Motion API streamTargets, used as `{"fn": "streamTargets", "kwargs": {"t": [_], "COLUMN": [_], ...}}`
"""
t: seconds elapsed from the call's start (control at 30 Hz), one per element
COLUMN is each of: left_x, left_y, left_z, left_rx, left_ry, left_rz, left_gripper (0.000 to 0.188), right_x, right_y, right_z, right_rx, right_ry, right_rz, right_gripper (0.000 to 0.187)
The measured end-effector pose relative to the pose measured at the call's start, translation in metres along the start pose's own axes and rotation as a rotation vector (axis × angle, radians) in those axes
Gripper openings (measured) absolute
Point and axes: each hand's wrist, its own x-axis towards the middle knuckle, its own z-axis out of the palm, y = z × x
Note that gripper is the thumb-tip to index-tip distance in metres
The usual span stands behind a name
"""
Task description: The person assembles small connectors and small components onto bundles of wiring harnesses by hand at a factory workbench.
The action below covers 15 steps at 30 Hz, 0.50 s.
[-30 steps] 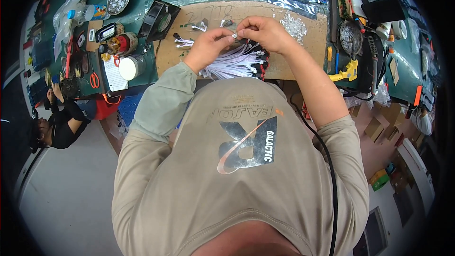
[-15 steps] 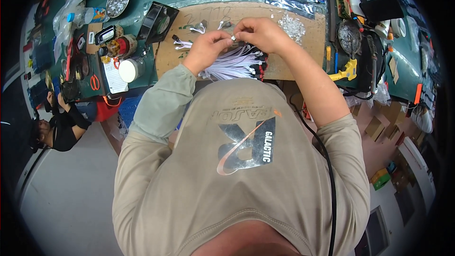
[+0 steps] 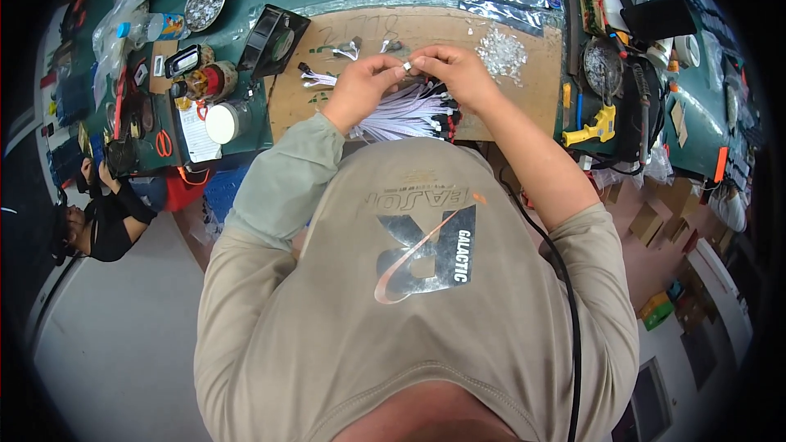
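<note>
My left hand (image 3: 364,86) and my right hand (image 3: 454,69) meet over the cardboard, fingertips closed in a pinch. Between them sits a small white connector (image 3: 407,67), mostly covered by the fingers. Just beneath both hands lies a thick bundle of white cables (image 3: 401,119), with black and red ends on its right side. Beyond my right hand is a loose pile of small whitish, see-through pieces (image 3: 501,53). A few separate white cables with dark ends (image 3: 318,77) rest left of my left hand.
A cardboard sheet (image 3: 532,98) covers the near bench. To its left stand a black fan (image 3: 274,39), a white-lidded jar (image 3: 228,120) and orange-handled scissors (image 3: 164,143). On the right lie a yellow glue gun (image 3: 594,127) and a metal dish (image 3: 603,65). Another person (image 3: 106,221) sits far left.
Both hands have shifted slightly, the right one lower and nearer to me. The white connector between the fingertips is a little further right. The glue gun appears slightly moved.
</note>
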Motion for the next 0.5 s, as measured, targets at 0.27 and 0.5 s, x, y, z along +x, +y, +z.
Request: {"fn": "streamTargets", "kwargs": {"t": [0.27,0.5], "left_x": [0.000,0.001], "left_y": [-0.001,0.005], "left_z": [-0.004,-0.004], "left_rx": [0.011,-0.026], "left_ry": [-0.045,-0.041], "left_rz": [-0.003,-0.042], "left_gripper": [0.014,0.014], "right_x": [0.005,0.011], "right_y": [-0.008,-0.011], "right_z": [-0.002,-0.005], "right_rx": [-0.011,-0.191], "right_ry": [-0.078,-0.074], "right_rz": [0.035,0.003], "right_gripper": [0.023,0.020]}}
